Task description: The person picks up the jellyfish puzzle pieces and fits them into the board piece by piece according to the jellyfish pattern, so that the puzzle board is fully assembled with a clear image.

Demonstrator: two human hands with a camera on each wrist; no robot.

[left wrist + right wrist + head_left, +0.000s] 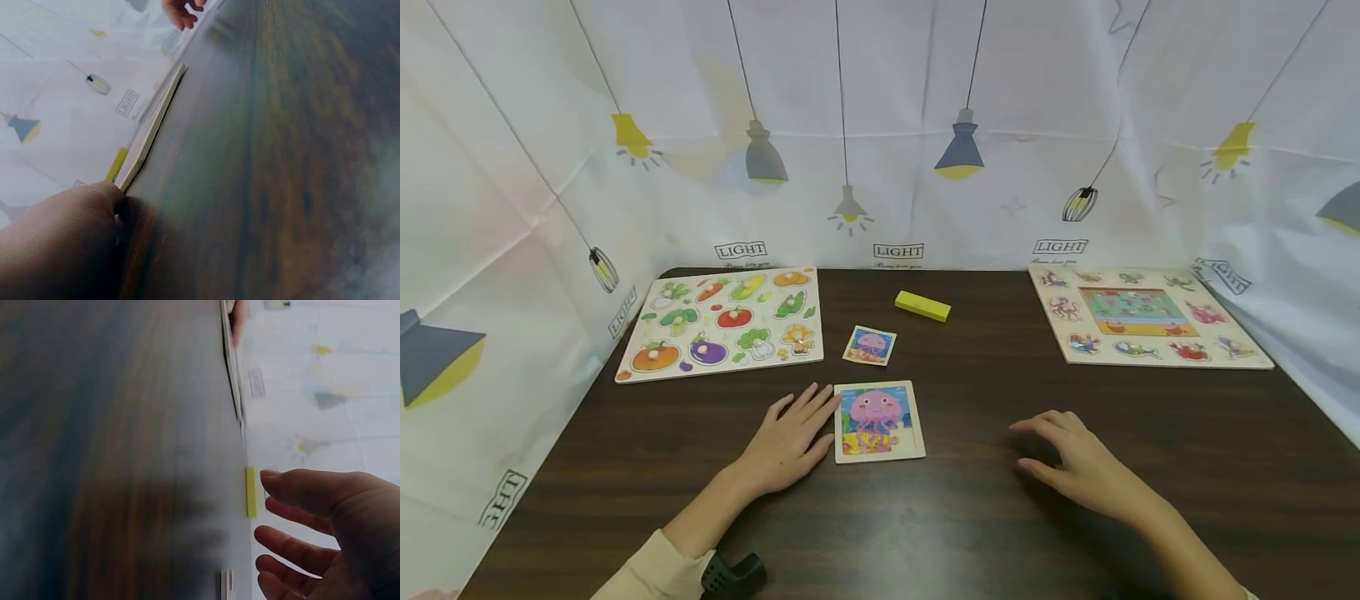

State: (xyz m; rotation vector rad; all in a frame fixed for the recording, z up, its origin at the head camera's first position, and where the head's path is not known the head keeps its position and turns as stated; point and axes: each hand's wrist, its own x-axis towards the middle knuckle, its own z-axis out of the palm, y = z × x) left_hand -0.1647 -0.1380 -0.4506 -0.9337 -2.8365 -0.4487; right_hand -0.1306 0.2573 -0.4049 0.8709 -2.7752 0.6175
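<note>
A small wooden jellyfish puzzle (876, 421) lies on the dark table; pale bare tray shows at its lower right corner. Against its left edge rests my left hand (786, 446), flat with the fingers straight. From the left wrist view, the hand (65, 234) is beside the edge of the puzzle board (153, 128). My right hand (1075, 458) hovers over the table to the right, fingers loosely bent. In the right wrist view that hand (331, 537) holds nothing, its thumb and fingers apart. Behind the puzzle lies a small jellyfish picture card (870, 346).
A yellow bar-shaped block (922, 306) lies behind the card. At the back left is a vegetable peg board (730, 325). A sea animal board (1142, 321) lies at the back right. A white curtain (880, 100) printed with lamps hangs behind the table.
</note>
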